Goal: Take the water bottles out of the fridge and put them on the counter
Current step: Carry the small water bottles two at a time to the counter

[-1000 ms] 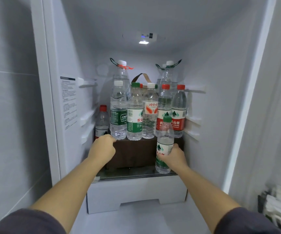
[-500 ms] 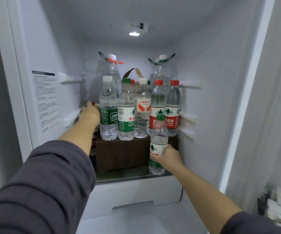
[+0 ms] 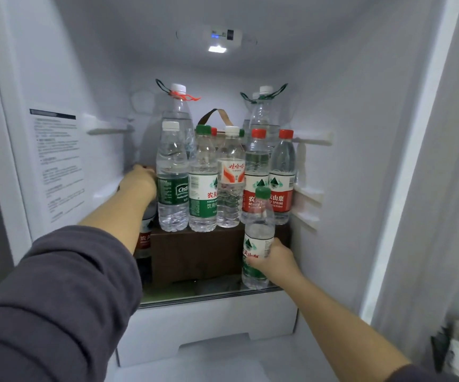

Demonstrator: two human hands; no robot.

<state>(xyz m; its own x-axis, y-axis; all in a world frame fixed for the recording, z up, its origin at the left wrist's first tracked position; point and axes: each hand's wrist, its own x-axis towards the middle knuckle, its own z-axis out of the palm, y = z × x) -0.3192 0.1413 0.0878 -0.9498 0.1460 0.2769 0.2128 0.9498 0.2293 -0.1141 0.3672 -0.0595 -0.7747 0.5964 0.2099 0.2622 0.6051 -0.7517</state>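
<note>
1. The right hand (image 3: 274, 261) grips a small green-capped bottle (image 3: 258, 232) round its label. The bottle is upright at the front right of the fridge's (image 3: 347, 161) glass shelf (image 3: 195, 296). Its white label shows a green mountain mark and red characters, partly covered by the fingers. I cannot tell whether its base touches the shelf.
2. The left hand (image 3: 140, 181) lies over the top of a red-label bottle (image 3: 144, 239) standing at the left, beside a brown box (image 3: 195, 255). Its fingers are hidden, so I cannot tell if it grips.
3. Five bottles stand in a row on the box, touching or nearly so:
   - white cap, green label reading "Cestbon" (image 3: 172, 188), cut off at the edge;
   - green cap, white-and-green label with "农夫" (image 3: 203, 194);
   - white cap, "娃哈哈" in red (image 3: 231, 175);
   - two red caps with red labels: one (image 3: 254, 166) mostly behind the held bottle, the other (image 3: 284, 175) reading "山泉" and "SPRING".
4. Behind them rise two taller bottles with white caps and carry loops, left (image 3: 178, 111) and right (image 3: 262, 114).
5. A sticker (image 3: 57, 161) on the left wall carries small print, too fine to read.
</note>
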